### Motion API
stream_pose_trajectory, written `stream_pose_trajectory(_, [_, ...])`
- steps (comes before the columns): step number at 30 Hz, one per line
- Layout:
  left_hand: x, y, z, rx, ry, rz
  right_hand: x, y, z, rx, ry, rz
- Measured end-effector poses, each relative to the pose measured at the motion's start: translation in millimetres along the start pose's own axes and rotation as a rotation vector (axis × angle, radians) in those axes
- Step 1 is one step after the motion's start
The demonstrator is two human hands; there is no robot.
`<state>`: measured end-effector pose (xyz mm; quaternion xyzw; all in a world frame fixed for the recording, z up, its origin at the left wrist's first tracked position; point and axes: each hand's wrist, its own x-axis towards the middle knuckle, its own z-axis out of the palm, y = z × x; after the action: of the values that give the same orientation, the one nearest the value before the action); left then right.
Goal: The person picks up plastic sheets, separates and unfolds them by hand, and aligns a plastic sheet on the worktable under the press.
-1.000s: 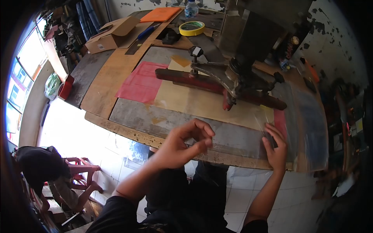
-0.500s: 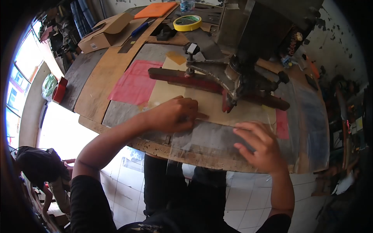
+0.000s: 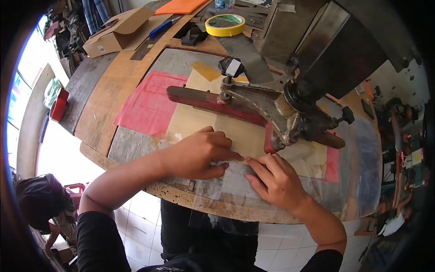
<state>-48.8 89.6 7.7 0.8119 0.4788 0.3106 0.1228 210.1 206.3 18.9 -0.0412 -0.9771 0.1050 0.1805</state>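
Worktop (image 3: pixel 97 111) edge runs close in front of your legs, pitted and worn. Clear plastic sheet (image 3: pixel 234 183) lies between and under your hands, its near end hanging past that edge; smooth, glossy, lightly creased. Glare and see-through film make its outline hard to trace.

Left hand (image 3: pixel 204 154): fingers curled, index pointing inward. Thumb-to-finger gap narrow; whether anything is pinched, cannot tell. Right hand (image 3: pixel 276 181): fingers extended, thumb well apart, grip fairly wide, fingertips down by the film. Your two index tips nearly meet at the near edge of the tan sheet (image 3: pixel 240 131), and your hands hide part of that edge. Tan sheet flat, pale, faintly stained, partly over the pink sheet (image 3: pixel 145 104).

Just beyond your right knuckles, a red prong (image 3: pixel 270 138) stands in the way, below the metal bracket (image 3: pixel 258 93). Long red bar (image 3: pixel 213 104) crosses above the tan sheet and covers a strip of it. Bluish plastic (image 3: pixel 366 163) lies off to your right.

Farther: person (image 3: pixel 41 199) low at left, partly cut off. Red roll (image 3: pixel 59 105) at the worktop's left edge. Beyond the bar, yellow tape roll (image 3: pixel 224 31), blue-handled tool (image 3: pixel 161 28), cardboard box (image 3: pixel 106 44), then orange folder (image 3: pixel 183 6) and bottle (image 3: pixel 224 4), both cropped by the top border.
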Motion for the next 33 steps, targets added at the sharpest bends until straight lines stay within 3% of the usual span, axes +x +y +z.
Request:
stream_pose_trajectory(9, [0, 2, 2, 0.028, -0.051, -0.096, -2, 2, 4, 0.042, -0.025, 0.028])
stream_pose_trajectory(18, [1, 4, 10, 0.054, 0.041, -0.074, 1, -1, 1, 0.039, -0.04, 0.027])
stream_pose_trajectory(23, [9, 5, 17, -0.043, 0.119, -0.287, 2, -1, 0, 0.06, -0.031, 0.035])
stream_pose_trajectory(33, [28, 8, 17, 0.203, 0.005, -0.193, -3, 0, 5, 0.063, 0.024, 0.023])
